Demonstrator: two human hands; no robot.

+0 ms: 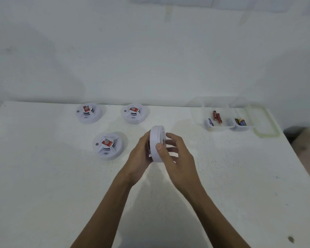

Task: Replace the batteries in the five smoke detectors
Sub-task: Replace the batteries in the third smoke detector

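Note:
A white round smoke detector is held on edge above the middle of the white table. My left hand grips its left face and my right hand grips its right face, thumb on the rim. Three more white detectors with red stickers lie flat on the table: one at the back left, one at the back middle, one nearer me on the left. A clear compartment box at the back right holds red batteries, a blue-and-white battery and dark batteries.
The box's clear lid with a greenish rim lies open to its right, close to the table's right edge. A white wall rises directly behind the table. A small dark mark is on the table's near right.

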